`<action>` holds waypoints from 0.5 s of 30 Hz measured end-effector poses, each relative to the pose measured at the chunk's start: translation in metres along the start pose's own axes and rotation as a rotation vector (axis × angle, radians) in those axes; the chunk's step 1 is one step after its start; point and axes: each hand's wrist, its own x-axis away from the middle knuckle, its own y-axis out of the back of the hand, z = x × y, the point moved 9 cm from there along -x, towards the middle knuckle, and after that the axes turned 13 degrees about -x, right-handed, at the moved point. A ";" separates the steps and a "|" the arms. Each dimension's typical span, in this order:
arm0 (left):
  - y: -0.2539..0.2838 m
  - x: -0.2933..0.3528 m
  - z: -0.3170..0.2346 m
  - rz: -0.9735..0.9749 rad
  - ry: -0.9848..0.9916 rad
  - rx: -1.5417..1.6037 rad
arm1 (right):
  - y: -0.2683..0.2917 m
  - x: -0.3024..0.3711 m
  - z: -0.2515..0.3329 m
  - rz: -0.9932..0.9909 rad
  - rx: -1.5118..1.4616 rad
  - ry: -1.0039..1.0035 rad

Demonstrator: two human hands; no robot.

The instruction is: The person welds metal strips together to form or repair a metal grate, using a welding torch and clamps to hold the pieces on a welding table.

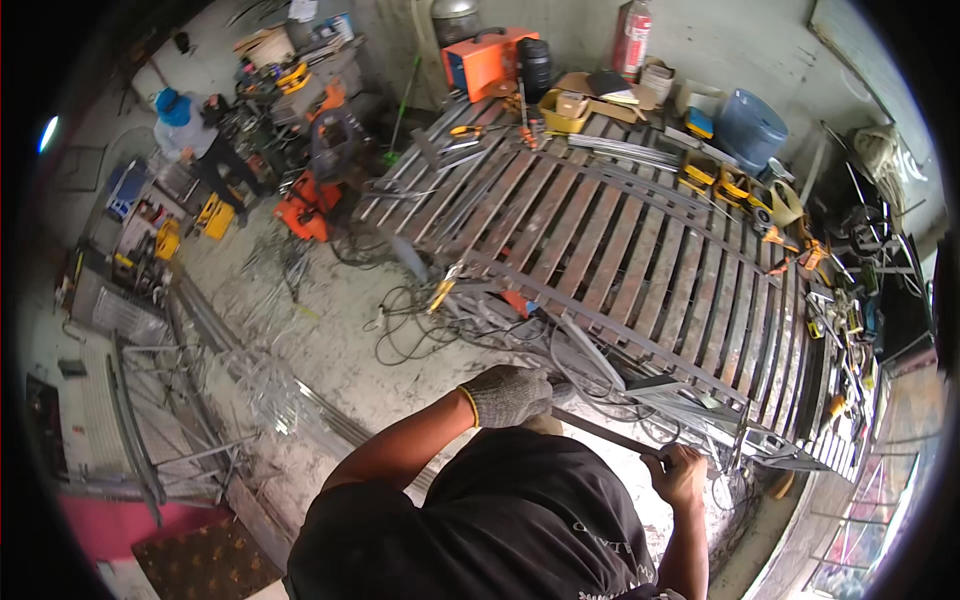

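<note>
In front of my dark shirt, a dark flat metal bar [605,433] runs between my two hands. My left hand [508,395], in a grey knitted glove with a yellow cuff, is closed at the bar's left end. Bare, my right hand [682,474] wraps its fingers round the other end. Just beyond the bar stands a large slatted metal table [600,250], its near edge tangled with cables and metal lengths. A yellow-handled tool, perhaps a clamp [443,290], hangs at the table's near left edge.
Black cables [410,325] loop over the floor beneath the table. Power tools [735,185] and boxes line its far side, near a blue bucket [750,128] and a fire extinguisher [632,42]. Metal tubes [290,400] lie at left. Another person [195,140] stands far left.
</note>
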 end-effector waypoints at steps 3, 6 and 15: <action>-0.013 0.046 0.000 0.108 0.023 -0.033 | -0.025 -0.004 0.024 0.054 -0.040 0.058; -0.010 0.069 0.008 0.254 0.190 -0.031 | -0.042 0.004 0.035 0.080 -0.041 0.063; 0.007 0.045 -0.033 0.365 0.138 0.191 | -0.073 -0.019 0.150 0.019 0.116 0.279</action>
